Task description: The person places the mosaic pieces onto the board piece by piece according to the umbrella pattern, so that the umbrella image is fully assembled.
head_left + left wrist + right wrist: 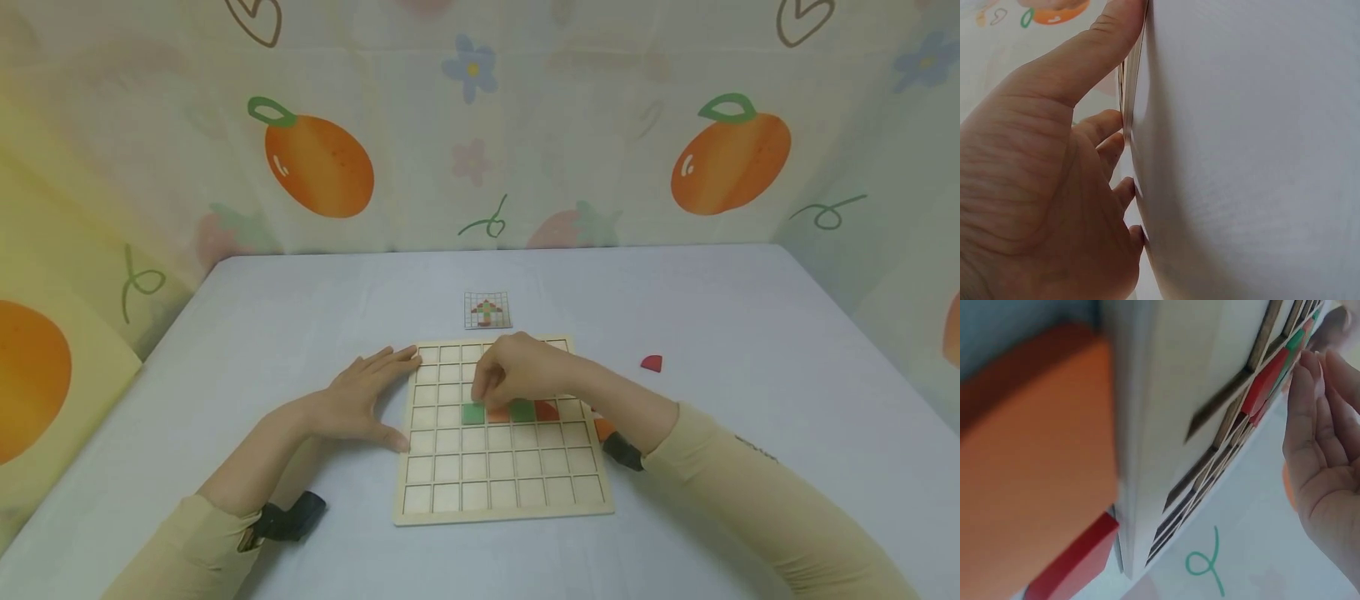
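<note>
My left hand (360, 400) rests along the left edge of a wooden grid board (502, 518), fingers spread and nearly straight. The thumb and fingertips touch that edge in the left wrist view. Over the board, my right hand (525, 367) has its fingertips bunched low beside a row of tiles. That row has a green tile (473, 414), an orange tile (498, 415), a second green tile (522, 410) and a red curved tile (547, 411). Whether a tile is between the right fingertips is hidden.
Behind the board lies a small pattern card (487, 310). A red quarter-round piece (652, 363) is at the right on the white tabletop. Beside the board's right edge, an orange piece (1041, 469) and a red piece (1075, 562) sit partly beneath my right forearm.
</note>
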The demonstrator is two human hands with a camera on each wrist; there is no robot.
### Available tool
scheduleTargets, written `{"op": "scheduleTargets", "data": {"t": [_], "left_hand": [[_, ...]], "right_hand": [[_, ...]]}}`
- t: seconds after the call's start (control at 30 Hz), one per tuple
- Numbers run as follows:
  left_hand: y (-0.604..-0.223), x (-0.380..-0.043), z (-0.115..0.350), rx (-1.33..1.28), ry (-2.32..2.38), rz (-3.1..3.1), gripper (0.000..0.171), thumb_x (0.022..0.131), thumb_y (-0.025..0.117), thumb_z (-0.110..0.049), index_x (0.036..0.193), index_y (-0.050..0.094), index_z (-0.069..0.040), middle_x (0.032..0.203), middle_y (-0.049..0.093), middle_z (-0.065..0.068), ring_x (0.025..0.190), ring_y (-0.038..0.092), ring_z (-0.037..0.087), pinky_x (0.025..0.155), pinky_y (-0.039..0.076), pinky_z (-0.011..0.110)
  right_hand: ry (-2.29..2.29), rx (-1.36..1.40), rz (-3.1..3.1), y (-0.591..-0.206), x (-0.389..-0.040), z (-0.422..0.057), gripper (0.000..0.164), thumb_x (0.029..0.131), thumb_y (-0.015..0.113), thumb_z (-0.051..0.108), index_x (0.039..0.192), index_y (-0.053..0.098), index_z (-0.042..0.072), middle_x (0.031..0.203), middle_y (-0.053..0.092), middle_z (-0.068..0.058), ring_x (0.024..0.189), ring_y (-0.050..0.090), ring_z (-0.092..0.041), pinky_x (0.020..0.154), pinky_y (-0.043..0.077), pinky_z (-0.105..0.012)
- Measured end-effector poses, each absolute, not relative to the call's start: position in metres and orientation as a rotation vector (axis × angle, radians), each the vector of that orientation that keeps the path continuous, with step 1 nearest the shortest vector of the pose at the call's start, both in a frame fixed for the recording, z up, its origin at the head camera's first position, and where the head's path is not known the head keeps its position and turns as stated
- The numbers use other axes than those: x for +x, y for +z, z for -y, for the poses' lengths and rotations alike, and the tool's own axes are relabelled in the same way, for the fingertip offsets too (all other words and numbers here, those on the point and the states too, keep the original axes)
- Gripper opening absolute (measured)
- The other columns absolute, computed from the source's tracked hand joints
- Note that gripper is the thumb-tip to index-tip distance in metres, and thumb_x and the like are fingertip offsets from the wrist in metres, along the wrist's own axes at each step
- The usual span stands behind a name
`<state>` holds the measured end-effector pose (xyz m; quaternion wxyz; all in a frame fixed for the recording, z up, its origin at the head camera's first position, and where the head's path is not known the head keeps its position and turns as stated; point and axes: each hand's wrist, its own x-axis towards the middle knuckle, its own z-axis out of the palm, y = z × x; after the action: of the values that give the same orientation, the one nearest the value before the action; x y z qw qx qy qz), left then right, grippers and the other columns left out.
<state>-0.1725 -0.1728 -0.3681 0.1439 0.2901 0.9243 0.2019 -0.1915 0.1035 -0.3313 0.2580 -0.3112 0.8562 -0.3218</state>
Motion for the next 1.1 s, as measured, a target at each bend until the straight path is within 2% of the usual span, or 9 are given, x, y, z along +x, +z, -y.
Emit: {"op": "scheduleTargets", "data": {"t": [0.4, 0.8, 1.1], "left_hand": [[-0.368, -0.173, 0.173, 0.847, 0.573, -2.676, 0.112, 0.059, 0.071, -0.067, 0.146, 0.024, -0.014, 0.155, 0.011, 0.002, 0.141, 0.005, 0.033, 0.111, 0.005, 0.058], [-0.368, -0.173, 0.174, 0.851, 0.554, -2.668, 0.111, 0.06, 0.071, -0.066, 0.146, 0.025, -0.013, 0.155, 0.011, 0.002, 0.141, 0.005, 0.033, 0.11, 0.006, 0.059], [-0.367, -0.172, 0.172, 0.851, 0.557, -2.667, 0.11, 0.061, 0.073, -0.063, 0.146, 0.025, -0.012, 0.155, 0.011, 0.003, 0.141, 0.006, 0.034, 0.11, 0.006, 0.059]], "right_hand": [[-0.8, -0.892, -2.407, -0.318, -0.201, -0.125, 0.007, 0.08, 0.07, 0.014, 0.088, 0.07, 0.015, 0.079, 0.067, 0.008, 0.076, 0.061, -0.01, 0.07, 0.051, -0.027], [-0.553, -0.637, -2.571, -0.312, -0.226, -0.227, 0.011, 0.079, 0.07, 0.013, 0.089, 0.067, 0.013, 0.08, 0.063, 0.002, 0.076, 0.056, -0.015, 0.067, 0.048, -0.028], [-0.493, -0.378, -2.572, -0.322, -0.235, -0.284, 0.028, 0.073, 0.078, 0.027, 0.093, 0.065, 0.012, 0.084, 0.059, -0.003, 0.082, 0.051, -0.019, 0.069, 0.048, -0.031]]}}
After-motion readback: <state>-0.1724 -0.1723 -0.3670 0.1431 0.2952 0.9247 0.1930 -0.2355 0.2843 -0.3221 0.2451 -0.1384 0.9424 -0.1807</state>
